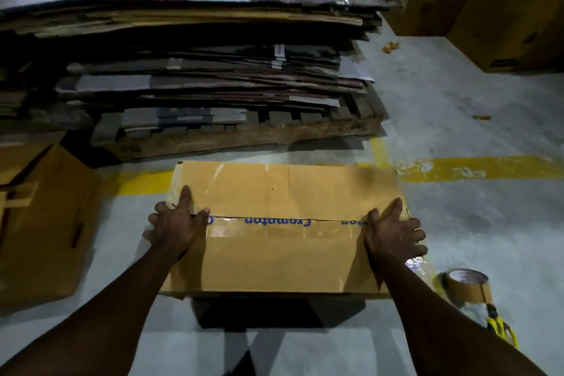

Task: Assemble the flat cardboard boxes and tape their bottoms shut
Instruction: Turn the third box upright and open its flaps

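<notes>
Box: a brown cardboard box (274, 192) is sitting on the grey floor (457, 223) directly in front of the person, two long flaps folded shut on its upper face
Seam: the two flaps are meeting in a thin dark seam (274, 218) running left to right between the hands, with blue printed lettering lying just on its near side
Left hand: the left hand (175, 227) is pressing down at the left end of the seam, fingers spread, forefinger pointing away along the far flap, thumb lying by the seam, outer fingers hanging over the box's left edge
Right hand: the right hand (392, 230) is pressing at the right end of the seam, fingers splayed apart toward the box's right edge, holding nothing
Tape: a roll of brown tape (467, 285) is standing on the floor near the box's near right corner
Scissors: yellow-handled scissors (500, 327) are lying just beside the roll, on its near side
Stock: a tall stack of flat cardboard (198, 70) is resting on a wooden pallet (244, 137) beyond the box
Floor mark: a worn yellow line (473, 166) is running across the floor behind the box
Other boxes: another brown carton (39, 223) is lying to the left, well apart from the hands; large cartons (503, 9) are standing at the far right
</notes>
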The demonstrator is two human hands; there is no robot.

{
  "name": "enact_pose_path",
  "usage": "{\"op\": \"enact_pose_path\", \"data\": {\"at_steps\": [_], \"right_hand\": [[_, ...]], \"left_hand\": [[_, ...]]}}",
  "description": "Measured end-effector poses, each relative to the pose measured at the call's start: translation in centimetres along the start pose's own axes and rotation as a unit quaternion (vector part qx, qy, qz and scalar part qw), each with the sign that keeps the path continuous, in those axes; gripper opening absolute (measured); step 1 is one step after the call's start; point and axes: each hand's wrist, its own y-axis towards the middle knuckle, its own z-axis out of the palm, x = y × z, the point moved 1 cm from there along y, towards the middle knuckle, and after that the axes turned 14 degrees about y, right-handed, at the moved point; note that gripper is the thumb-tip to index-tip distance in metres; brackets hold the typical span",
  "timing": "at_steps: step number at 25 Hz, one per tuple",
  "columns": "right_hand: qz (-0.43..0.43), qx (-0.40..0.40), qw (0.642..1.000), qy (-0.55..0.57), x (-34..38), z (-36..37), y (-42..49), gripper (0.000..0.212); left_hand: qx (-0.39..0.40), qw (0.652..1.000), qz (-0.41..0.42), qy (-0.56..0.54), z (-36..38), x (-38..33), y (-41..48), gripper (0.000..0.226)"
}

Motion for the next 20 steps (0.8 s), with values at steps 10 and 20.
{"op": "enact_pose_path", "data": {"at_steps": [10, 20], "right_hand": [[-0.217, 0.031, 0.971, 0.100, 25.4, -13.5, -17.5, 0.056], [-0.455, 0.155, 0.870, 0.108, 42.1, -8.2, -50.7, 0.057]], "left_hand": [[-0.113, 0.978, -0.140, -0.102, -20.6, 25.9, -11.3, 0.070], [-0.156, 0.890, -0.408, -0.134, -19.7, 57.7, -26.8, 0.068]]}}
